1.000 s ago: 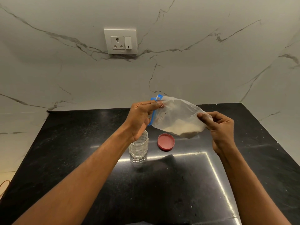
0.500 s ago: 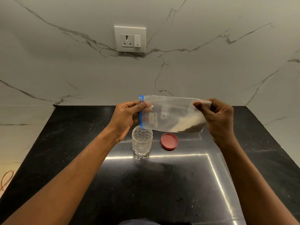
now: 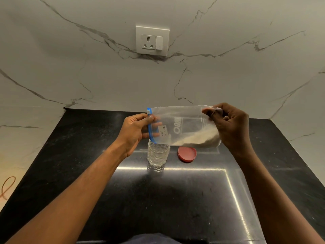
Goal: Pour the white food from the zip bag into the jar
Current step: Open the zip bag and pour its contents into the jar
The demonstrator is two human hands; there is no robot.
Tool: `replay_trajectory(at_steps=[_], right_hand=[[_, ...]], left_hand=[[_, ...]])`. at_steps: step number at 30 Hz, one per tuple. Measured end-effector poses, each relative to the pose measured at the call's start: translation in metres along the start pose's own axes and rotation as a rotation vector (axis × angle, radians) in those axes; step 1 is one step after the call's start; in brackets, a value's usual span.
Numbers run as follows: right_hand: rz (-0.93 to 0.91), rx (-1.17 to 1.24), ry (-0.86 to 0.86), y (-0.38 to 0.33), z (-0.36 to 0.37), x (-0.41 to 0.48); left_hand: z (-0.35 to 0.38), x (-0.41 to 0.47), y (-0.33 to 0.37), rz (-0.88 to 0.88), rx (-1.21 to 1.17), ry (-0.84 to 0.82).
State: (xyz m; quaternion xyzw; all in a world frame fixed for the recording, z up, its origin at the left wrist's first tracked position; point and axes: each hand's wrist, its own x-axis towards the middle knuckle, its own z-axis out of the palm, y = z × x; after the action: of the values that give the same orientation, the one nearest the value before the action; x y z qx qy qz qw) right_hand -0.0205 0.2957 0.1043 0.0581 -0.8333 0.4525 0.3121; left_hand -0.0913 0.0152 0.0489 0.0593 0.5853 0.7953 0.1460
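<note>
Both hands, left hand (image 3: 136, 131) and right hand (image 3: 228, 125), pinching its ends, the zip bag (image 3: 182, 127) has swung level mid-frame, its blue zip edge (image 3: 149, 127) now over the open jar (image 3: 158, 154), nothing poured yet.

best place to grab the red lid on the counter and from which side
Take the red lid by its rim, coming straight down from above with the fingers on opposite edges. It lies flat on the black counter, a low round disc with no knob, so only the rim offers purchase. The right hand looks nearer; the jar stands close on the lid's left.
</note>
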Motion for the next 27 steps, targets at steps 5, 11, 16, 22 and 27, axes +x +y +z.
replay_trajectory(at_steps=[5, 11, 16, 22, 27], right_hand=[[-0.102, -0.139, 0.021, -0.003, 0.001, 0.0], [-0.162, -0.206, -0.023, -0.01, 0.0, 0.001], [-0.209, -0.265, -0.111, -0.019, 0.007, 0.008], [-0.25, -0.281, -0.182, -0.026, 0.01, 0.015], [-0.253, -0.259, -0.235, -0.028, 0.009, 0.016]], left_hand=[[-0.002, 0.001, -0.004, -0.014, 0.029, 0.01], [-0.005, 0.003, -0.007, -0.035, 0.024, 0.016], [-0.008, 0.002, -0.013, -0.073, 0.014, 0.045], [-0.015, 0.002, -0.02, -0.099, -0.033, 0.053], [-0.017, 0.003, -0.021, -0.081, 0.038, 0.085]])
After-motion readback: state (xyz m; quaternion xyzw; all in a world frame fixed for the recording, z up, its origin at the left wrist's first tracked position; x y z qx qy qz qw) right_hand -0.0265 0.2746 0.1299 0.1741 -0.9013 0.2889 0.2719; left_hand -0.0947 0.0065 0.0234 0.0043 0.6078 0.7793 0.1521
